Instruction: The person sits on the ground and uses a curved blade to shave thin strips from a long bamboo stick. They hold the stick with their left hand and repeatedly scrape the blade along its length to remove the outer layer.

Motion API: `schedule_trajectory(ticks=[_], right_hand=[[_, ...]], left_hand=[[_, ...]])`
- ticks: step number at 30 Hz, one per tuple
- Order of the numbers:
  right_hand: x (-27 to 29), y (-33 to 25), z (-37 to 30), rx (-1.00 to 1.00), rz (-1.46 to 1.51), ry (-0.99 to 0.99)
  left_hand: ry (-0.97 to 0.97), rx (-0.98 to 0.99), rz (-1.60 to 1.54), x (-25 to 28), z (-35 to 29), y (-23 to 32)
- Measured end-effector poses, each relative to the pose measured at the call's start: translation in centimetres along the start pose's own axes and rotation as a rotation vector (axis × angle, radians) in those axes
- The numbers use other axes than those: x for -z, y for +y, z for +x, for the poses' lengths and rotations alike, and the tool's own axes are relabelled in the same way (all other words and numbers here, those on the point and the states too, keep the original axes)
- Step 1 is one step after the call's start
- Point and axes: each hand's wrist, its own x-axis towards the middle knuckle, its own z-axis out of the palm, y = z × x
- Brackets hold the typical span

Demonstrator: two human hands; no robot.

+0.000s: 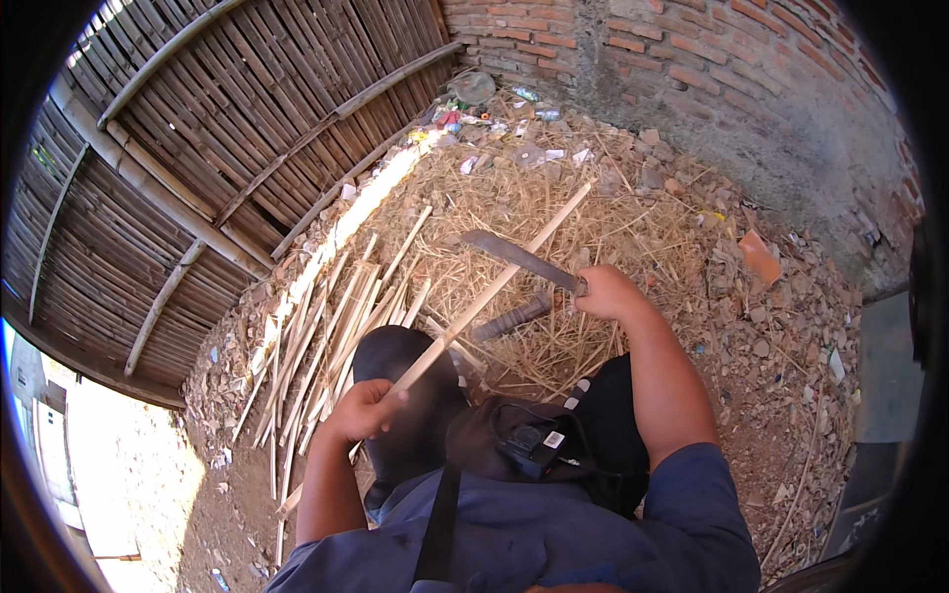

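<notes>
My left hand (362, 410) is closed round a long, pale bamboo strip (563, 212) near my left knee. The strip slants up and away to the right, over the shavings. In my right hand (610, 294) is the handle of a machete with a dark, curved blade (494, 244). Its blade points left and lies across the strip's upper part; whether it touches the strip I cannot tell. Below the blade, a short dark cylindrical piece (512, 316) lies on the ground between my knees. Left of my knee is a loose pile of pale strips (341, 336).
Straw-like shavings (652, 257) cover the ground ahead. A slatted bamboo wall (287, 79) stands at the left, a brick wall (722, 99) at the far right. Litter (465, 114) gathers in their corner. A small black device (534, 447) rests at my lap.
</notes>
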Motion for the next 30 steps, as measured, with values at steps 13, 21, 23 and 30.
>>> schedule_trajectory(ticks=[13,21,23,30], right_hand=[[-0.9,-0.8,0.5,0.091,0.055,-0.117],[-1.2,-0.3,-0.1,0.108,0.015,-0.056],[-1.9,-0.9,-0.3,0.164,-0.01,-0.089],[-0.6,-0.6,0.4,0.086,0.057,-0.116]], left_hand=[[0.027,0.015,-0.027,-0.1,-0.2,0.1],[0.006,0.031,0.019,-0.1,0.0,0.5],[0.006,0.033,0.034,-0.2,-0.1,0.9],[0.038,0.009,-0.021,-0.4,-0.4,0.4]])
